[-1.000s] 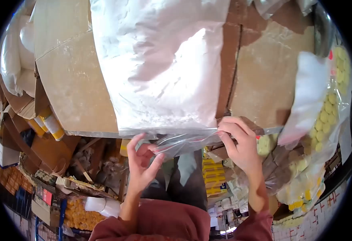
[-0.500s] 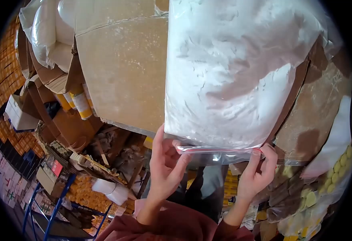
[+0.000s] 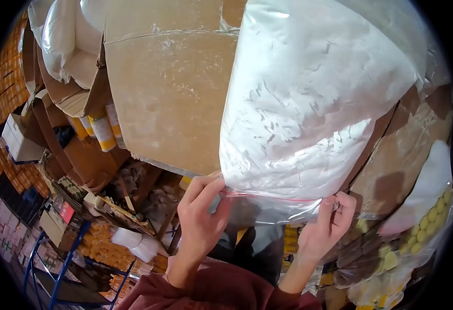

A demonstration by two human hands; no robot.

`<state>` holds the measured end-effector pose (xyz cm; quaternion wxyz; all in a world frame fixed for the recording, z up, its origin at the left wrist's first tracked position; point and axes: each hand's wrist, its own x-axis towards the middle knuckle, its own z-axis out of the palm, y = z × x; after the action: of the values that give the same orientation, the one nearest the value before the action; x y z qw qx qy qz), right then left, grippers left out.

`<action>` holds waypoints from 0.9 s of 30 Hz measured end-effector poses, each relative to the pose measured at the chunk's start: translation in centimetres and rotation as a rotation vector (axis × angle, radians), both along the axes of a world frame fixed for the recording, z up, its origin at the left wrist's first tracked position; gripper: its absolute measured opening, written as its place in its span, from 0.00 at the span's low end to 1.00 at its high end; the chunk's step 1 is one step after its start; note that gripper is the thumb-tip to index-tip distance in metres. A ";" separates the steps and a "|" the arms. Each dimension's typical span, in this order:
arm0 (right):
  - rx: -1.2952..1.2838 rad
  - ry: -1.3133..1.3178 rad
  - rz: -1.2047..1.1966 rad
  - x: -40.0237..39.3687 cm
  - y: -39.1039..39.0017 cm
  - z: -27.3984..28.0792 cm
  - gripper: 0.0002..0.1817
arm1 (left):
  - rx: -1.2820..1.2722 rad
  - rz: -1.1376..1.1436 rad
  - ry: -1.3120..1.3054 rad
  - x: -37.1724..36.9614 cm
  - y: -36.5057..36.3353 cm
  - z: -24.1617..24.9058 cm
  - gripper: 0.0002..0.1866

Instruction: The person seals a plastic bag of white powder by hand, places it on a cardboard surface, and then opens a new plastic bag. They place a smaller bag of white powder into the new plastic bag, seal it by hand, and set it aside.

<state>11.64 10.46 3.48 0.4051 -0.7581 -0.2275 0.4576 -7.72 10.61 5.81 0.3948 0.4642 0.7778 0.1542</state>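
A large clear zip bag (image 3: 298,119) full of white powder lies on brown cardboard (image 3: 169,98), its red-lined zip strip facing me. At the strip's left end, my left hand (image 3: 200,212) pinches the bag's edge between thumb and fingers. My right hand (image 3: 329,222) grips the right end of the strip, fingers curled with the thumb against them. Between both hands a clear plastic flap hangs past the zip, over the near edge of the cardboard.
Open boxes with yellow-and-white canisters (image 3: 102,133) and white plastic packs (image 3: 58,41) stand at the left. A blue metal frame (image 3: 56,274) is at the lower left. Bagged pale-yellow round items (image 3: 428,222) lie at the right, beside another cardboard piece (image 3: 397,170).
The bag's near end has shifted slightly right in view and its flap now spreads lower. My left hand has closed over the strip's left corner; my right hand still grips its end.
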 end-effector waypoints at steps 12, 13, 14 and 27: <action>-0.216 0.486 -0.239 -0.7 2.4 2.5 0.22 | 0.036 0.552 -0.707 -1.1 -1.3 1.2 0.02; -0.244 0.523 -0.209 -0.3 2.3 2.8 0.26 | 0.034 0.618 -0.769 -1.1 -1.5 1.1 0.01; -0.274 0.498 -0.227 -0.3 2.0 2.9 0.25 | 0.033 0.684 -0.832 -1.1 -1.7 0.9 0.02; 0.016 0.768 -0.370 -1.0 0.0 0.4 0.29 | -0.106 0.583 -1.178 -1.5 -1.3 -1.7 0.17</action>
<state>10.65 10.48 3.84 0.5416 -0.5574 0.0763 0.6247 -9.24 9.31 4.09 0.7188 0.0526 0.5320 0.4444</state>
